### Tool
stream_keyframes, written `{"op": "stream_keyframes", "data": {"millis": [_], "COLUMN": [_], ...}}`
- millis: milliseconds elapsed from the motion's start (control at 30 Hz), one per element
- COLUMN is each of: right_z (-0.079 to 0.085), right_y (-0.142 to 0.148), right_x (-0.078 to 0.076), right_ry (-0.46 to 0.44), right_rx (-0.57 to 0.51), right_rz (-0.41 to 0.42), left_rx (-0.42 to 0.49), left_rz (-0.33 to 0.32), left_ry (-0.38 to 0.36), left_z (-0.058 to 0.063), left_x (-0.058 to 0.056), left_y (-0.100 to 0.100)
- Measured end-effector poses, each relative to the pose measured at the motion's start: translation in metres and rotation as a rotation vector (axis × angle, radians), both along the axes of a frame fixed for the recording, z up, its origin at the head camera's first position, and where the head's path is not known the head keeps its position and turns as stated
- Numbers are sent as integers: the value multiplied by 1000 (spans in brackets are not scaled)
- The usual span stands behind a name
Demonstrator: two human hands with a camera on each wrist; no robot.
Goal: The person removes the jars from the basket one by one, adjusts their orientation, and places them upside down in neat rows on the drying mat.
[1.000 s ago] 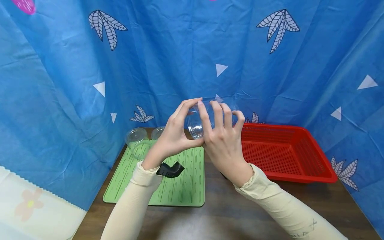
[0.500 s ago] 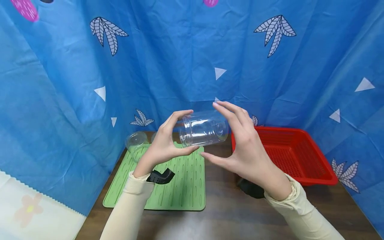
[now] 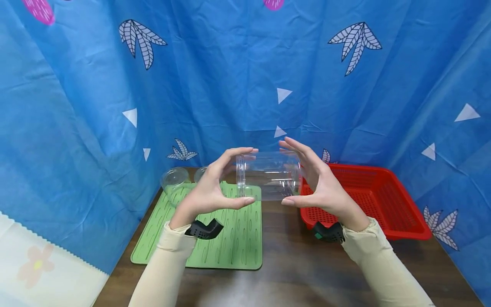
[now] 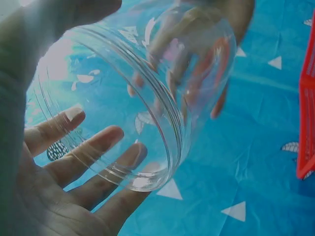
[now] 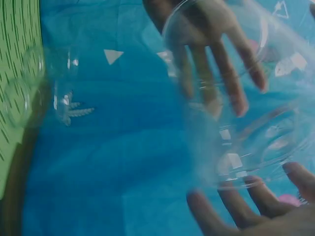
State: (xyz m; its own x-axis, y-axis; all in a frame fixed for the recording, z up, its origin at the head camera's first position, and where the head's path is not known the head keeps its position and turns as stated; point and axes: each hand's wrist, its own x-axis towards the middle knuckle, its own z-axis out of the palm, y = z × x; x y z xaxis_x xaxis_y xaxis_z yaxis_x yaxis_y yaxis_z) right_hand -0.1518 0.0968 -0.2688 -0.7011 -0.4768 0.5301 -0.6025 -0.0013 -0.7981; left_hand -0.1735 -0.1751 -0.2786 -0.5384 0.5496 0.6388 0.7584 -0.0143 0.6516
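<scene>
A clear plastic jar (image 3: 270, 175) is held sideways in the air between both hands, its threaded mouth to the left and its base to the right. My left hand (image 3: 207, 187) grips the mouth end, thumb below and fingers above and behind; the left wrist view looks into the uncovered mouth (image 4: 113, 123). At the base end, my right hand (image 3: 324, 185) holds the jar with its thumb along the lower side and its fingers at the upper side. The right wrist view has those fingertips (image 5: 251, 182) right at the base rim.
Two more clear jars, a nearer one (image 3: 174, 187) and a partly hidden one (image 3: 200, 172), stand at the back of a green ridged mat (image 3: 230, 243) on the left. To the right lies a red perforated basket (image 3: 406, 204). A blue patterned curtain (image 3: 230, 76) hangs behind the wooden table (image 3: 291, 256).
The right hand came off the jar, swung right, and took the base end with its thumb below. The jar, in the left hand throughout, has come lower and turned level.
</scene>
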Motion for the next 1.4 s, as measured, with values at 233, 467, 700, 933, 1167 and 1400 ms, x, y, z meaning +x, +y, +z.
{"op": "stream_keyframes", "data": {"millis": [233, 467, 700, 933, 1167, 1400], "right_z": [-33, -42, -41, -41, -37, -28], "right_y": [4, 2, -1, 0, -3, -18], "right_x": [-19, -25, -27, -31, -33, -33], "right_ry": [-136, -143, -139, -156, -155, -92], "right_rx": [-115, -183, -177, -111, -28, 104], "right_rz": [171, 157, 137, 65, -43, -165], "left_rx": [-10, 18, 24, -50, -88, -192], "left_rz": [-27, -38, -28, 53, 152, 327], "left_ry": [-48, -45, -56, -69, -64, -71], "left_z": [-6, -10, -12, -17, -45, -80], "left_x": [2, -1, -2, -4, -23, -36], "left_y": [-2, -3, -6, -12, -25, -50]}}
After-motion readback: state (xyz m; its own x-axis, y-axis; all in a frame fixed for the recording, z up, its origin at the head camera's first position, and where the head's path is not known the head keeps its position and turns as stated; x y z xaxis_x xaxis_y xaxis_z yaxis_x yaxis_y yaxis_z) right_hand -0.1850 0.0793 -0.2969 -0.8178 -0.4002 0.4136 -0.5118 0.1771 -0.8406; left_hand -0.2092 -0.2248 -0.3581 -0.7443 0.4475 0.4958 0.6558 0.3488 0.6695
